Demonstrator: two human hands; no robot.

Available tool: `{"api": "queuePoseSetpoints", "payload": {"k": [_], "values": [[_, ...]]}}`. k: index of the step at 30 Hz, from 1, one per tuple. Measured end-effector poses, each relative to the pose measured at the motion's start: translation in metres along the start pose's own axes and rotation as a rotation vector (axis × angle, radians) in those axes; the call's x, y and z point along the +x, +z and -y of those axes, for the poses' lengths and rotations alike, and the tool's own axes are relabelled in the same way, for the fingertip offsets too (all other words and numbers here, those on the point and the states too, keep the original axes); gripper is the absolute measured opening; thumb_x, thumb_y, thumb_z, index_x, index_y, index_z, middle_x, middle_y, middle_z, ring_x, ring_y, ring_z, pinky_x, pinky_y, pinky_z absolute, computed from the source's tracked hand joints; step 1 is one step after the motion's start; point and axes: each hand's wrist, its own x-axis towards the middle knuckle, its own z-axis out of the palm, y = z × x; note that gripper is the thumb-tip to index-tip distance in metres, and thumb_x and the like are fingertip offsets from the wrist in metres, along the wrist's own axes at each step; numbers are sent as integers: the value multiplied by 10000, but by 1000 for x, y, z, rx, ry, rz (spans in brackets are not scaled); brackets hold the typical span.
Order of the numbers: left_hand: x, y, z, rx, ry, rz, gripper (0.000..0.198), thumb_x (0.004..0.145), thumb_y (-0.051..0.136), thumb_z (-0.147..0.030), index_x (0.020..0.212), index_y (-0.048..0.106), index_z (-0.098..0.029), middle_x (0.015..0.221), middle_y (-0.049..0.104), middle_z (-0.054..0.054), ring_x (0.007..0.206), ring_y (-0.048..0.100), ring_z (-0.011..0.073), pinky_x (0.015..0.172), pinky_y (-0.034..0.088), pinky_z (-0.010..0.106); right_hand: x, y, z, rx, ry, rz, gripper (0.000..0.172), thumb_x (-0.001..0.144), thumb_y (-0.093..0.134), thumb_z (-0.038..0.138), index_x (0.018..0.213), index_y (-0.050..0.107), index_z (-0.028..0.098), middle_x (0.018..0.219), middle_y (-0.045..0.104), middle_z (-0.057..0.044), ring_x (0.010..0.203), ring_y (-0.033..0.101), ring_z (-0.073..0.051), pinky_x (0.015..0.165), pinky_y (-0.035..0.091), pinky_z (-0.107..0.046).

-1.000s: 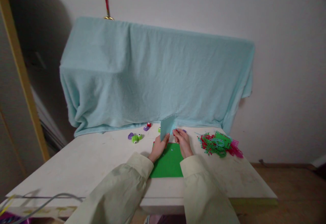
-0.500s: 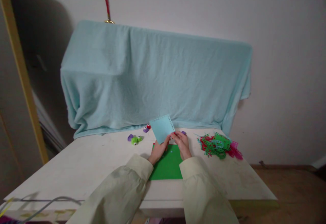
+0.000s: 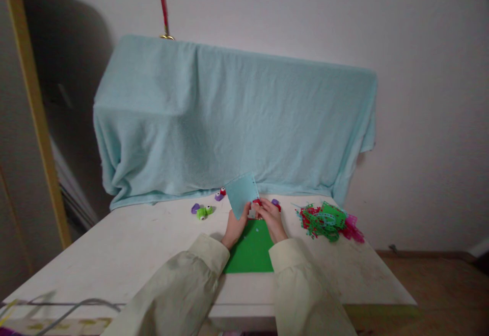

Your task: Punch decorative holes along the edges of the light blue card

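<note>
My left hand [image 3: 236, 228] is closed on the lower corner of a light blue square sheet [image 3: 243, 193], which is tilted upright. Small marks run along the sheet's upper and right edges. Close by its right edge, my right hand [image 3: 270, 218] is closed in a pinch at a small red piece [image 3: 257, 202]; fingers partly hide it, and its kind is unclear. Beneath both hands a green sheet [image 3: 250, 249] lies flat, with a tiny light blue scrap [image 3: 257, 230] on it. Just behind my right hand sits a small purple and red item [image 3: 275, 203], partly covered.
A tangled pile of green, red, blue and pink perforated pieces [image 3: 326, 220] lies right on the white table [image 3: 160, 244]. Left of the hands are a green figure with eyes [image 3: 204, 212] and a purple and red one [image 3: 219, 194]. A light blue cloth [image 3: 237, 112] hangs behind.
The blue sheet has turned slightly, and its surface looks darker. My right hand has moved a little away from my left, and more of the red piece shows between its fingers.
</note>
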Motion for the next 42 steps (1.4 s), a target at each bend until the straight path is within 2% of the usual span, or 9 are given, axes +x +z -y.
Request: {"api": "queuePoseSetpoints", "payload": {"k": [4,14,21,30,36,42], "values": [[0,0,0,-23,29,-5,399,852,486,-523,749,566,-146,624,572,11,604,529,152,644,410,269,1,-1,2,10,-19,-43,350,687,744,379,966,677,180,806,663,-30,552,506,-109,525,387,-251],[-1,-1,-1,2,12,15,409,862,463,-532,755,573,-153,570,533,-10,550,502,145,615,403,263,2,-2,-1,41,1,-86,428,649,769,350,1030,675,179,852,674,-44,592,532,-110,542,399,-243],[0,0,1,2,35,4,397,859,466,-525,772,572,-153,640,571,8,609,526,153,645,412,268,0,-2,1,32,7,-88,405,643,767,348,1007,682,190,902,671,-45,652,547,-124,569,399,-246],[0,-1,-1,-6,-6,-27,420,855,457,-546,774,592,-156,538,513,-23,520,487,138,581,390,254,3,-6,0,133,-16,-144,311,654,757,336,929,673,218,754,582,17,518,412,-75,492,319,-233],[0,0,0,-34,-35,-42,417,863,463,-533,798,598,-144,572,533,-11,530,495,135,583,394,249,5,-12,-3,228,-11,-195,277,694,736,330,937,665,217,776,576,9,549,424,-83,514,343,-233],[0,-1,3,-21,-37,-25,435,865,450,-545,769,583,-142,537,507,-18,514,489,137,562,382,249,4,-12,-2,256,7,-162,267,718,725,309,959,669,209,793,592,-4,557,437,-83,534,361,-236]]}}
